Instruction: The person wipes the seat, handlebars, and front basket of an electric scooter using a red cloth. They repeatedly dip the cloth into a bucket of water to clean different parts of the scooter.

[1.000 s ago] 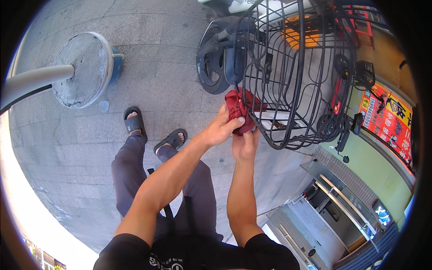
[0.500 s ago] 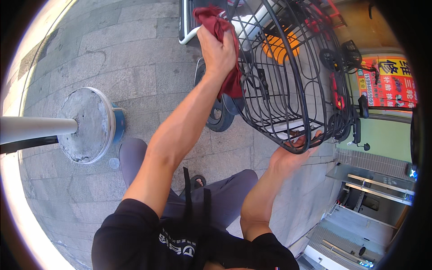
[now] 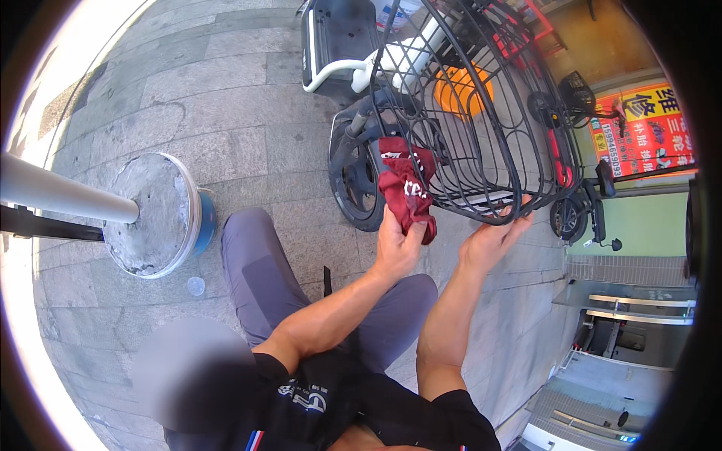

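Observation:
A black wire basket (image 3: 517, 184) fills the upper right of the head view, attached at the front of a scooter or bike whose wheel (image 3: 361, 184) stands beside it. My left hand (image 3: 398, 244) is closed on a bunched maroon cloth (image 3: 406, 184) with white lettering, which lies against the basket's near left side. On the basket's near lower edge, my right hand (image 3: 487, 244) grips the wires, its thumb side partly behind the rim. Some of its fingertips are hidden by the wires.
To the left, a white pole rises from a round concrete-filled blue bucket (image 3: 154, 218). A scooter's footboard (image 3: 338, 45) lies beyond the wheel. Seen through the wires is an orange round object (image 3: 462, 90). A red and yellow sign (image 3: 643, 131) and another scooter stand at the right.
My left hand has drawn the maroon cloth from the basket's far left side down toward me, to its near left corner. My right hand stays at the basket's near edge. The view has shifted slightly.

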A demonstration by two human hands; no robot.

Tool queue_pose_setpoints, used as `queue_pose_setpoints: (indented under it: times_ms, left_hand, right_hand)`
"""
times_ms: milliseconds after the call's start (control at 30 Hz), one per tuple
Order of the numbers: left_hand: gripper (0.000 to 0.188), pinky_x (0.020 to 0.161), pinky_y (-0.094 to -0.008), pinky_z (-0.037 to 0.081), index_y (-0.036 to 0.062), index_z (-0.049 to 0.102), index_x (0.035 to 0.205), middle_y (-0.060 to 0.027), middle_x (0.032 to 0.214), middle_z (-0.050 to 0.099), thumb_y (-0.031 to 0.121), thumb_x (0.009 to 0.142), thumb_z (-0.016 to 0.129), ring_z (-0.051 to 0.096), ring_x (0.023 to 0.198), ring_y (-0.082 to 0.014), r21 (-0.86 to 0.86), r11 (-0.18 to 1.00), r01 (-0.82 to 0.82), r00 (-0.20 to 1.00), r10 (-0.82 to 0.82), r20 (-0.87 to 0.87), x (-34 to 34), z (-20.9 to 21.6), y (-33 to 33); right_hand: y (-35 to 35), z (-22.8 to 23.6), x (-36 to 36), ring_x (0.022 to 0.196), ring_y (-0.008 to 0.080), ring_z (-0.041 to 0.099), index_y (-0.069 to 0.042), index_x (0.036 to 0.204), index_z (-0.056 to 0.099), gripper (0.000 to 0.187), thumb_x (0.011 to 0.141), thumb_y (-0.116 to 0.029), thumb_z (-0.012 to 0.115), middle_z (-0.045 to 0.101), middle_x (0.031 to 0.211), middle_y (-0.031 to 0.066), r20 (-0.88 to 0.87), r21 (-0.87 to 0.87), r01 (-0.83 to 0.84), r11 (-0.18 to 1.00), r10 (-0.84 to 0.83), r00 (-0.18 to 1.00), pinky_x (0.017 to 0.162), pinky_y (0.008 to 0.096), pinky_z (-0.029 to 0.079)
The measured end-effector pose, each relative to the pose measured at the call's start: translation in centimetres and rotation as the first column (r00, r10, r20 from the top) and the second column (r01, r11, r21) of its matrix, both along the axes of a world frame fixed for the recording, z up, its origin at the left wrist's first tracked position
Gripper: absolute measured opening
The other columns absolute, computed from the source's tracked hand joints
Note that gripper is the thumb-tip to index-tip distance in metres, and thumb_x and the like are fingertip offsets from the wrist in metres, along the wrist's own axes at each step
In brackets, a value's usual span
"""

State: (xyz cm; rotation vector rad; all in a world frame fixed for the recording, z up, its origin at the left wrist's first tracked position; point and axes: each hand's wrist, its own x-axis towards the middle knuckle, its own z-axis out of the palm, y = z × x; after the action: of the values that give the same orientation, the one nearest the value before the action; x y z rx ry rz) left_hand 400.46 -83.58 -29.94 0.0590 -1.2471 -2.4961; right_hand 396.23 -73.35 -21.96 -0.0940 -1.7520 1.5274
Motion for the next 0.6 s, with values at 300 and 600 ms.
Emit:
queue_pose_setpoints:
  times_ms: [300,600]
  left_hand:
    - [0.032,0.105,-0.0454,0.031,0.0006,0.050,0.123,-0.0236,0.125,0.044,0.011,0.093,0.051,0.044,0.117,-0.0400,-0.339,0.789,-0.513,0.841,0.540,-0.016,-14.5,-0.2,-6.0]
    - [0.025,0.081,-0.0368,0.048,0.0039,0.059,0.111,-0.0131,0.094,0.067,0.020,0.093,0.050,0.065,0.089,-0.0257,-0.231,0.888,-0.397,0.916,0.368,-0.160,-20.7,8.5,-14.4]
  right_hand:
    - [-0.2,0.5,0.5,0.117,0.0224,0.046,0.003,0.135,0.038,0.047,0.096,-0.021,0.048,0.046,0.129,0.0143,0.051,0.081,0.004,0.997,-0.008,0.999,0.100,0.0347,0.037]
    - [-1.2,1.6,0.8,0.115,0.0230,0.048,0.005,0.133,0.038,0.046,0.093,-0.016,0.049,0.046,0.127,0.0168,0.061,0.131,0.021,0.991,-0.029,0.998,0.097,0.0326,0.040]
